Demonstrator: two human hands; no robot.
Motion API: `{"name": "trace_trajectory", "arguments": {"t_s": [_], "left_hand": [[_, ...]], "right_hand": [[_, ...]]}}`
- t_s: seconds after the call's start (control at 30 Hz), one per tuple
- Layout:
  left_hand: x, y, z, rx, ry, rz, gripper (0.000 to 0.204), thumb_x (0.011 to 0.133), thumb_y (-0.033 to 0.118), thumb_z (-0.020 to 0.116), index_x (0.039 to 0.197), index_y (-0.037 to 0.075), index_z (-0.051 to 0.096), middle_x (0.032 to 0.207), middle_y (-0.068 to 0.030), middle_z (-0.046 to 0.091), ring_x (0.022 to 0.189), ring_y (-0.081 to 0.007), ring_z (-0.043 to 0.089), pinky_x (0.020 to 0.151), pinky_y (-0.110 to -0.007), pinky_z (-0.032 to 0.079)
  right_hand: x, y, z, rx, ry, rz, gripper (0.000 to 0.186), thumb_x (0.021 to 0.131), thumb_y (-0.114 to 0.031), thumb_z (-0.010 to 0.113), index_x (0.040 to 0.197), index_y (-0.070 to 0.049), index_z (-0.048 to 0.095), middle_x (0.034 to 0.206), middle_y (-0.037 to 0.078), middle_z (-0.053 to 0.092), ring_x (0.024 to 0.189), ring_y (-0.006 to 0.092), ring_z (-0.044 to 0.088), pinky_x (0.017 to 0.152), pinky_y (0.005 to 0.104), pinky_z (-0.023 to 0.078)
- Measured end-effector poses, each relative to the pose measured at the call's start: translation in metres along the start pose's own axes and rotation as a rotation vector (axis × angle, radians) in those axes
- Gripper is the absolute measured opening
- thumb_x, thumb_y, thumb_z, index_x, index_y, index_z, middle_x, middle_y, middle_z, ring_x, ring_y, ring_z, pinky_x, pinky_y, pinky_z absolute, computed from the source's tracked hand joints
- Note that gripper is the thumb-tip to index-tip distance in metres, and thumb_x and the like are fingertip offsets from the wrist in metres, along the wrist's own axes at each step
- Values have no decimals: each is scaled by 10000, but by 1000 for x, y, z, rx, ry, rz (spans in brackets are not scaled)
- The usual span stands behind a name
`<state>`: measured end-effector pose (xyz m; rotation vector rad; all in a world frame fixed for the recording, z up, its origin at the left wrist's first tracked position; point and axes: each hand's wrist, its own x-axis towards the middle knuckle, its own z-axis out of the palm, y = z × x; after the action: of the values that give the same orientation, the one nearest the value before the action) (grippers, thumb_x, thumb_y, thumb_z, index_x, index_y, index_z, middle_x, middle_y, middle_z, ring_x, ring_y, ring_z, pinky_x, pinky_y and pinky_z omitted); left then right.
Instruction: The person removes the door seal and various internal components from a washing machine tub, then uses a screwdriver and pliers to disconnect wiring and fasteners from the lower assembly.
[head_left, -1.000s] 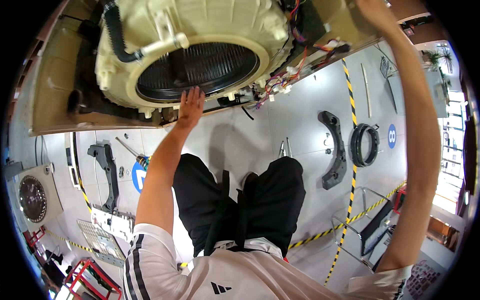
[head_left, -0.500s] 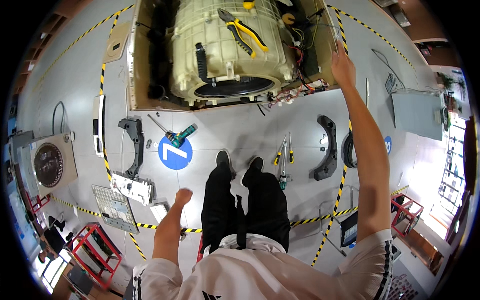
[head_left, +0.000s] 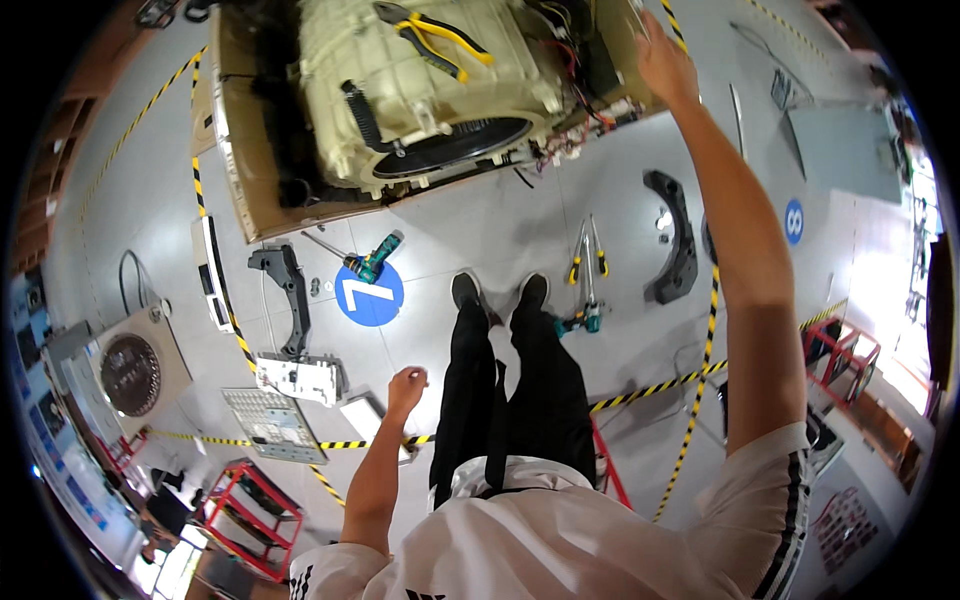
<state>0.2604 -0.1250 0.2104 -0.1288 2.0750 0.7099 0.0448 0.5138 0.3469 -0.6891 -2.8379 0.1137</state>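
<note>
Both hands are being held out: the left hand (head_left: 407,390) curled, fingers together; the right hand (head_left: 668,65) at the right edge of the cabinet (head_left: 243,135) ahead, its grip impossible to tell. Pliers (head_left: 408,22) are being borne by the tub (head_left: 480,95).

White short-sleeved shirt (head_left: 530,530), black sleeve stripes (head_left: 790,520), black trousers (head_left: 550,410), dangling black strap (head_left: 497,420), 2 dark shoes (head_left: 466,290)

Left hand (head_left: 408,388) drew back from the tub (head_left: 440,88)
It left the round opening (head_left: 462,148) and dropped, curled, near the left leg (head_left: 462,385).
</note>
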Motion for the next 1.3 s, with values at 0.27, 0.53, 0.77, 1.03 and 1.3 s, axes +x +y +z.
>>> {"name": "trace_trajectory", "arguments": {"t_s": [0.27,0.53,0.77,1.03,1.3], "left_hand": [[16,62,-15,-69,-140,-149,299,861,252,534,992,-9,601,704,-81,664,428,-105,549,427,-240,419],[55,94,0,72,-216,-120,306,888,226,520,1049,-33,548,788,-129,658,542,-194,650,405,-225,445],[197,110,45,370,-165,411,249,889,194,541,1010,-18,592,825,-101,666,767,-155,651,642,-260,497],[424,157,123,531,-84,704,254,841,193,585,1022,15,607,955,-144,643,913,-244,619,781,-313,475],[580,143,164,548,265,776,548,792,323,657,1141,-62,485,1164,-216,536,1082,-309,521,907,-347,409]], "right_hand": [[-9,-30,-43,297,59,182,481,857,-350,477,1233,-53,437,941,247,607,874,430,575,775,483,454],[-66,98,25,1343,628,288,346,887,-225,497,1130,21,526,808,118,608,755,203,590,693,314,474],[-325,167,231,752,-142,755,379,874,-319,525,1141,-50,546,839,112,647,733,187,655,713,292,476],[-391,126,440,758,-466,651,315,854,-260,550,1107,-72,571,852,112,654,760,261,642,702,354,490],[-334,77,550,677,-453,103,339,861,-255,557,1134,-55,538,1045,167,590,958,345,563,813,414,466]]}}
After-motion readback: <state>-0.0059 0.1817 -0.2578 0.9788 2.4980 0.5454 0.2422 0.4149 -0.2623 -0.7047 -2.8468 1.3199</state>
